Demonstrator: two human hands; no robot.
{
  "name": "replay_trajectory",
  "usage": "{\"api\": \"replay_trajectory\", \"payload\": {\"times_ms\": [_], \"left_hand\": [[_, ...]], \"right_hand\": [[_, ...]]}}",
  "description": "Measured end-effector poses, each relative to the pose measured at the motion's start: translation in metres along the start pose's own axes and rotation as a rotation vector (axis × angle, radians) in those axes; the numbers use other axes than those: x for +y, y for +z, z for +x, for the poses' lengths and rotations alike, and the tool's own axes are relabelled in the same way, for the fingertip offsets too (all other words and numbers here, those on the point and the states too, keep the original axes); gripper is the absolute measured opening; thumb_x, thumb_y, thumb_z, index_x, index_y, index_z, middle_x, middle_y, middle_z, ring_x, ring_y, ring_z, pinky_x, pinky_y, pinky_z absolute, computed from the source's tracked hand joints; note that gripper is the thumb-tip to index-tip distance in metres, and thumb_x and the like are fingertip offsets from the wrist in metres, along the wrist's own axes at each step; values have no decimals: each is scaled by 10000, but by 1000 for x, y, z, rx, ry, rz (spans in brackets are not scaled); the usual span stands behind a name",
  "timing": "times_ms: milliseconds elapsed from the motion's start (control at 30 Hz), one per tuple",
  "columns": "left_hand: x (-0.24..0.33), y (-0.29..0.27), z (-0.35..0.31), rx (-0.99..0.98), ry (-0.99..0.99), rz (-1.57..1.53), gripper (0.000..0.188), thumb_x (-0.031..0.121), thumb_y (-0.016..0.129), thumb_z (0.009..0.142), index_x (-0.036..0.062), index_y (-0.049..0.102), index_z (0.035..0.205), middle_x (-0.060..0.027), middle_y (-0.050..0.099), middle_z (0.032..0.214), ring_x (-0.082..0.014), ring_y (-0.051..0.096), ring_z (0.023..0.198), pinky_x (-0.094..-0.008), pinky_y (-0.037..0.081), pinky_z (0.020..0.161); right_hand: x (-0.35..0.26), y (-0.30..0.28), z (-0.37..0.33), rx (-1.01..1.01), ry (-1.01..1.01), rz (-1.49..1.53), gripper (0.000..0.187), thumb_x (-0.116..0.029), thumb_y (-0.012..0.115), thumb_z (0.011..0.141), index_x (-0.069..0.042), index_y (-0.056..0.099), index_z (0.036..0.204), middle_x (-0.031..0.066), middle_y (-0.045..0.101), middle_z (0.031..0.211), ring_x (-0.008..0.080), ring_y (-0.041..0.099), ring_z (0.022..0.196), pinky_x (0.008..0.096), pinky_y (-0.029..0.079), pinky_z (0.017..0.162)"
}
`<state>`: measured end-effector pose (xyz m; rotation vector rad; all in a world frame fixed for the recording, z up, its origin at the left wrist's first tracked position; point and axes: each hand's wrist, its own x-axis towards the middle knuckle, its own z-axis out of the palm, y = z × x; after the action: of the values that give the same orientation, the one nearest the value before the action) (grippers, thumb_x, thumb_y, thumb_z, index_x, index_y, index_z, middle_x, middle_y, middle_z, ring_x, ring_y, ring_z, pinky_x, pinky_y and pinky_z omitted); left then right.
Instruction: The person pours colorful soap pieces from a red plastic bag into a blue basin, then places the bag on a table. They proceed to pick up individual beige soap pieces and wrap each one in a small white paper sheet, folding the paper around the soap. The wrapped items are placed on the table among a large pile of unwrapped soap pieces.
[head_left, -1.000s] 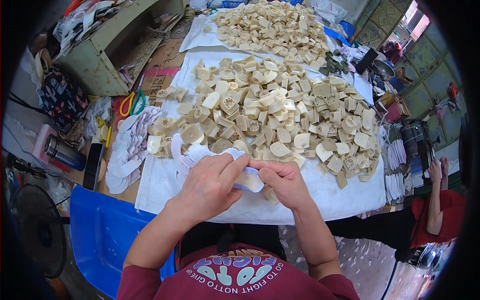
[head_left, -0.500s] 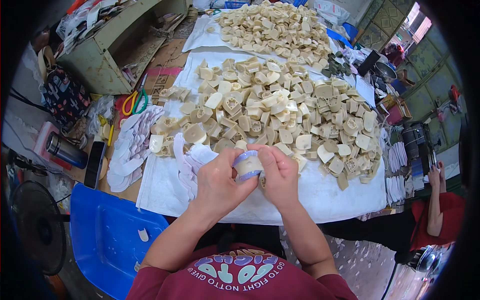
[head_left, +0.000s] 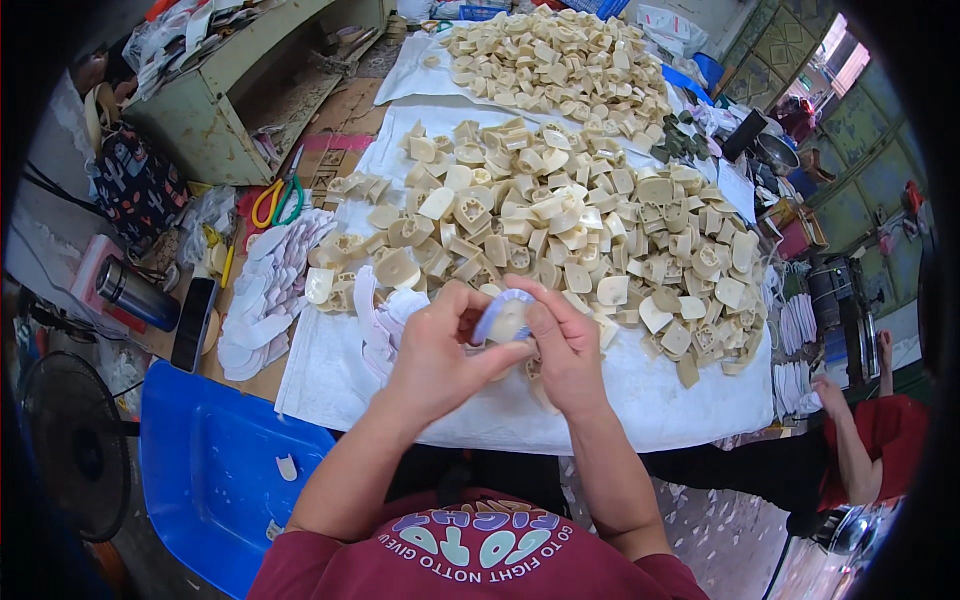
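Observation:
Between both hands, above the near edge of the white-covered table, is a cream block heel (head_left: 511,322) with a lavender-edged strip round it. My left hand (head_left: 437,345) grips it from the left, thumb stretched along its lower side. On the right, my right hand (head_left: 568,345) closes on it with thumb and fingers, hiding part of it. A big heap of similar cream heels (head_left: 540,205) spreads just beyond my hands. Beside my left hand lie several loose pale lavender-white strips (head_left: 375,325).
Overlapping white cut pieces (head_left: 268,305) lie at the table's left, near orange- and green-handled scissors (head_left: 280,200), a phone (head_left: 193,325) and a dark flask (head_left: 135,297). A blue plastic basin (head_left: 210,430) sits below left. More heels (head_left: 560,65) are heaped farther back. Another person (head_left: 870,450) is at the right.
The heel has turned and tilted between my hands, so less of its strip-edged face shows. My left thumb now reaches further right beneath it. The other person's hands have moved apart.

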<state>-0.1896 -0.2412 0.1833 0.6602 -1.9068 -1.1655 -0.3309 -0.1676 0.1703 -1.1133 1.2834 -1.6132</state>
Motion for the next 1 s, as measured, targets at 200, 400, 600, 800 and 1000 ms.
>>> {"api": "replay_trajectory", "payload": {"times_ms": [200,400,600,800,1000], "left_hand": [[-22,-14,-2,-83,25,-223,455,46,686,808,40,578,1250,-33,626,800,-71,551,667,-228,469,600],[-6,6,-14,118,152,-58,397,69,621,861,19,577,1252,-6,618,809,-66,533,655,-231,449,592],[-6,-16,-11,-210,50,4,310,212,460,982,14,584,1185,-60,656,814,-110,591,572,-274,484,535],[-9,-26,-35,-9,27,-189,295,232,435,997,-10,600,1036,-102,679,832,-148,618,528,-289,494,493],[-9,-63,-80,378,-233,-551,344,240,428,997,-28,609,880,-136,671,814,-144,618,555,-247,497,505]], "right_hand": [[-9,0,3,67,-263,-464,291,-195,524,985,6,609,1177,90,659,1017,130,615,866,248,489,778],[3,2,-15,-15,247,47,311,-275,532,984,7,649,928,70,663,759,106,599,612,239,486,568],[3,27,-29,42,154,-42,381,-308,495,998,-2,636,821,47,617,647,98,568,541,238,463,494],[18,47,-35,-23,264,233,375,-301,497,996,-23,636,785,41,583,611,83,518,478,223,420,441],[34,120,-41,-265,462,340,383,-315,514,987,-39,617,742,39,583,612,92,523,468,223,413,434]]}}
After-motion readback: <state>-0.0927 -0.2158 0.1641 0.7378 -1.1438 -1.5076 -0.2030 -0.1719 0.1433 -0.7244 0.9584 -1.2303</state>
